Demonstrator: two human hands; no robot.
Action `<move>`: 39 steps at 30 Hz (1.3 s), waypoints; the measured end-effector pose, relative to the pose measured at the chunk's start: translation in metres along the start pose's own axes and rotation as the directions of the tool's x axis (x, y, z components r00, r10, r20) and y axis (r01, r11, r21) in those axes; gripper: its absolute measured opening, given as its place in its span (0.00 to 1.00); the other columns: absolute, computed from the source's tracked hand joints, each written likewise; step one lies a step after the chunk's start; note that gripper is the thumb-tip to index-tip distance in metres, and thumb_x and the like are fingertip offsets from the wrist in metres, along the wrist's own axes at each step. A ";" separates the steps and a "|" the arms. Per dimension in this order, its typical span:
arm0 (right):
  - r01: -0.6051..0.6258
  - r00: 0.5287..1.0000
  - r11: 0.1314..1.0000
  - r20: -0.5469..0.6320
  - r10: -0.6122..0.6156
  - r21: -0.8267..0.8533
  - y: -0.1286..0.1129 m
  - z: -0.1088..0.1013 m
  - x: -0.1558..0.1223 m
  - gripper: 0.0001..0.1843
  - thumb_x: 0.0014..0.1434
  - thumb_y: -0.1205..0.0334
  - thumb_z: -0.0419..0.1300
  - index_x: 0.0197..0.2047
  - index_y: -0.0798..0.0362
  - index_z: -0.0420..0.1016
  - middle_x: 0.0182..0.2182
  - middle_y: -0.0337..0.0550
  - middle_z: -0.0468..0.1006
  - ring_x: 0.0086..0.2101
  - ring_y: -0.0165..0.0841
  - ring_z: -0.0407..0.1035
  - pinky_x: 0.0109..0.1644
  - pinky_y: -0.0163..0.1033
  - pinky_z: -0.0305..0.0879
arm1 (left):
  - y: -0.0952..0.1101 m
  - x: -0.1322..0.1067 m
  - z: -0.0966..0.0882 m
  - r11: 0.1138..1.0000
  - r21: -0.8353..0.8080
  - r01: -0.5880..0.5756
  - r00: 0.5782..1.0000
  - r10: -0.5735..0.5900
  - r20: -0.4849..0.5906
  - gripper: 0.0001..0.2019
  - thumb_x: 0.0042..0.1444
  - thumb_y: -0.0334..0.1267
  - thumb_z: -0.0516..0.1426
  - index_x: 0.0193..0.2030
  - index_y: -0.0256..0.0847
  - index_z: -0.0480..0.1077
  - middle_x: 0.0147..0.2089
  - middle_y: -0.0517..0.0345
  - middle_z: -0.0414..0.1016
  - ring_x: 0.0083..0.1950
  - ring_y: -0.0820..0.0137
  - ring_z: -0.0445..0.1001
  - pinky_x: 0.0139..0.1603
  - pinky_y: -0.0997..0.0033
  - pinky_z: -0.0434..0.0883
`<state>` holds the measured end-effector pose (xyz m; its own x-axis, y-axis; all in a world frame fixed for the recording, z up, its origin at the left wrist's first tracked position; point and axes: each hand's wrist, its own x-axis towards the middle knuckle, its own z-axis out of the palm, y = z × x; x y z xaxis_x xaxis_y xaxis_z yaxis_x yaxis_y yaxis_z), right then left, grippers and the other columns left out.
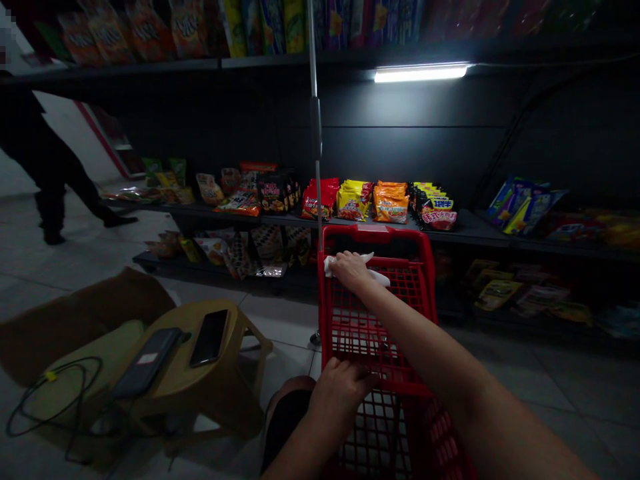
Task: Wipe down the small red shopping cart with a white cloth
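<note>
A red plastic shopping basket (423,257) with mesh walls stands in front of me on the tiled floor. My left hand (340,393) is closed over the near rim of the basket. My right hand (350,269) reaches across to the far left side and presses a crumpled white cloth (329,265) against the basket's upper edge, fingers curled on it. A metal pole (315,133) rises behind the basket.
Dark shelves hold rows of snack packets (390,200). A tan plastic stool (200,373) at my left carries a phone (209,337) and a dark flat device (147,360) with a cable. A brown cardboard piece (75,313) lies behind it. A person in black (45,160) walks at far left.
</note>
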<state>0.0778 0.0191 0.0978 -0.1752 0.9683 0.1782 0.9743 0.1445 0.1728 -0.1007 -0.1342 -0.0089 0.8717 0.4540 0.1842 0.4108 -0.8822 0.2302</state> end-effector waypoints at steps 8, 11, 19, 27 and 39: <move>0.384 0.923 0.922 0.000 -0.384 0.042 -0.028 0.008 -0.093 0.09 0.66 0.62 0.56 0.45 0.52 0.77 0.38 0.46 0.76 0.39 0.37 0.68 0.43 0.42 0.59 | 0.000 0.002 0.006 0.999 0.039 -0.010 1.000 0.011 -0.017 0.13 0.64 0.41 0.56 0.55 0.55 0.72 0.47 0.61 0.79 0.46 0.66 0.74 0.48 0.62 0.61; 0.304 0.953 0.952 -0.002 -0.304 0.031 -0.020 0.009 -0.083 0.11 0.67 0.62 0.54 0.48 0.51 0.76 0.39 0.47 0.77 0.41 0.38 0.68 0.45 0.42 0.59 | 0.000 0.002 0.010 0.997 0.071 -0.011 0.998 0.015 -0.057 0.12 0.64 0.41 0.56 0.54 0.55 0.72 0.43 0.61 0.79 0.44 0.67 0.74 0.45 0.63 0.61; -0.109 0.994 0.993 0.000 0.109 0.036 -0.012 0.006 -0.009 0.16 0.68 0.63 0.49 0.52 0.57 0.74 0.46 0.56 0.76 0.47 0.42 0.68 0.48 0.45 0.60 | -0.003 0.004 0.007 0.999 0.035 -0.032 0.997 0.035 -0.074 0.13 0.64 0.42 0.57 0.54 0.55 0.73 0.43 0.60 0.79 0.44 0.69 0.73 0.44 0.64 0.61; -0.031 0.997 0.997 -0.073 0.036 0.068 -0.009 0.025 -0.070 0.14 0.70 0.59 0.50 0.52 0.47 0.73 0.46 0.48 0.74 0.46 0.39 0.66 0.48 0.42 0.58 | 0.004 -0.003 0.004 0.999 0.023 0.041 0.997 -0.039 -0.064 0.13 0.65 0.40 0.55 0.55 0.58 0.71 0.45 0.64 0.78 0.44 0.70 0.73 0.45 0.64 0.60; -0.143 0.805 0.541 -0.221 0.550 0.829 0.096 0.019 -0.142 0.21 0.63 0.48 0.55 0.42 0.58 0.78 0.36 0.46 0.81 0.35 0.32 0.73 0.39 0.35 0.70 | 0.002 0.003 0.008 0.999 -0.050 -0.019 0.995 0.014 -0.098 0.17 0.63 0.37 0.59 0.58 0.57 0.70 0.48 0.62 0.78 0.46 0.69 0.73 0.46 0.64 0.59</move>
<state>0.1994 -0.1011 0.0708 0.3639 0.8143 0.4522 0.6696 0.1088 -0.7347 -0.0954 -0.1360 -0.0156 0.8472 0.4515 0.2801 0.3803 -0.8834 0.2739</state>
